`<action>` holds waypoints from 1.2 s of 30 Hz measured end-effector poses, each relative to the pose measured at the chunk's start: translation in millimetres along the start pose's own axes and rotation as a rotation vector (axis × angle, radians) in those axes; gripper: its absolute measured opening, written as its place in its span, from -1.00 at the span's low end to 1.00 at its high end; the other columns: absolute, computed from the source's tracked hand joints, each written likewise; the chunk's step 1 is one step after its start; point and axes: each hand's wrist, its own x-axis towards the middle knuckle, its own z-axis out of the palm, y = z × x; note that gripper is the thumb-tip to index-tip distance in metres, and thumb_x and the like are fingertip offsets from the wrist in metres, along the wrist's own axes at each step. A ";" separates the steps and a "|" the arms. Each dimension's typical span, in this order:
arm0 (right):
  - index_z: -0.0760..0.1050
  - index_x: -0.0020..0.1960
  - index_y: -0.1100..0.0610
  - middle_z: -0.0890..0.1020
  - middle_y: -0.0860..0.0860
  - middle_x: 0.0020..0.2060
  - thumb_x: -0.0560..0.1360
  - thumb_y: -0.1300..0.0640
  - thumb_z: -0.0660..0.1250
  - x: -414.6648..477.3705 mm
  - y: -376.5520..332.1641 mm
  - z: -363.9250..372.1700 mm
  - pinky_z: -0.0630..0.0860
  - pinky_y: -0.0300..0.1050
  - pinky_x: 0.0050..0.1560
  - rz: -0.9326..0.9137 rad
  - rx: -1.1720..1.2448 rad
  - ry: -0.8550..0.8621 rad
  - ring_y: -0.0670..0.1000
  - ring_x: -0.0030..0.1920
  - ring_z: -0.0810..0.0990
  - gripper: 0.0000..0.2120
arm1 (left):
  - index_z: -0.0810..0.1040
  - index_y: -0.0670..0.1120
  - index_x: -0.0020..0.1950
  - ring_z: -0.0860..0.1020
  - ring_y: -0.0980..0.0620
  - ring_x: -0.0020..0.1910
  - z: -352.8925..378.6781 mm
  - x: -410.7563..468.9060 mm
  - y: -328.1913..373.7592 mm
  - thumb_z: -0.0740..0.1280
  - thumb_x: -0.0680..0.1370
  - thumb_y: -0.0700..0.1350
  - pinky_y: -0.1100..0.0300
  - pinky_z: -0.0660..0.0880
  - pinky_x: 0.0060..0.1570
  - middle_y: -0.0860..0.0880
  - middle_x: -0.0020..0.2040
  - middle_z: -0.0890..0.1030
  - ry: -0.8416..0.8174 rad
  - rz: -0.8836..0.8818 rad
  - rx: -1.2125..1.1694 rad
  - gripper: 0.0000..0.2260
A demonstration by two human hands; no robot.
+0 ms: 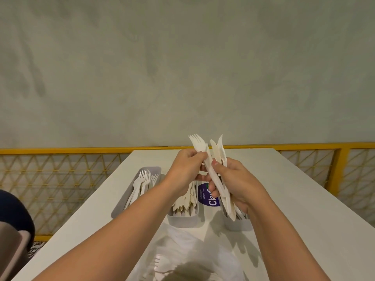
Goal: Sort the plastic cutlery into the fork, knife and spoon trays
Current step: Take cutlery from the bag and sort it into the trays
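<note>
Right hand [233,179] clutches a fanned bundle of white plastic cutlery [220,151] mid-air while left hand [186,167] pinches the white plastic fork [197,144] loose, probably headed for the grey rectangular fork tray [119,207], left.

A fan of white plastic cutlery [222,190] stands above the middle tray [183,220]; forks [142,179] lie in the left grey tray [124,199].
</note>
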 end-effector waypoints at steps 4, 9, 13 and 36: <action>0.40 0.24 0.14 0.54 0.13 -0.38 0.63 0.15 0.11 2.0 2.6 -0.5 0.52 -0.24 -0.48 -0.016 -0.056 0.057 -0.05 -0.50 0.48 -0.78 | 0.51 -0.27 0.02 0.60 0.01 -0.32 -7.7 2.7 1.5 0.22 0.59 -0.21 0.15 0.61 -0.25 -0.10 -0.25 0.59 0.055 -0.055 -0.079 -0.86; 0.34 0.33 0.16 0.58 0.14 -0.25 0.62 0.18 0.14 3.4 3.9 0.2 0.57 -0.21 -0.46 -0.002 -0.106 0.071 -0.01 -0.41 0.61 -0.71 | 0.45 -0.20 0.04 0.57 -0.04 -0.29 -20.6 6.9 -0.7 0.16 0.62 -0.20 0.02 0.57 -0.13 -0.11 -0.26 0.55 0.090 -0.121 -0.215 -0.89; 0.35 0.29 0.24 0.53 0.13 -0.28 0.63 0.24 0.10 2.4 2.5 -0.1 0.56 -0.21 -0.49 0.006 -0.053 0.042 -0.02 -0.47 0.63 -0.75 | 0.43 -0.16 0.03 0.47 0.02 -0.44 -37.2 14.9 -7.8 0.07 0.66 -0.18 0.12 0.57 -0.33 -0.08 -0.35 0.42 0.082 -0.140 -0.316 -0.84; 0.35 0.29 0.14 0.62 0.16 -0.21 0.62 0.18 0.14 3.9 5.6 1.5 0.57 -0.17 -0.43 0.058 -0.172 0.009 -0.01 -0.47 0.63 -0.75 | 0.47 -0.30 0.20 0.45 -0.18 0.22 -132.5 47.9 -114.8 0.15 0.58 -0.26 0.12 0.42 0.14 -0.25 0.26 0.42 0.277 -0.429 1.159 -0.76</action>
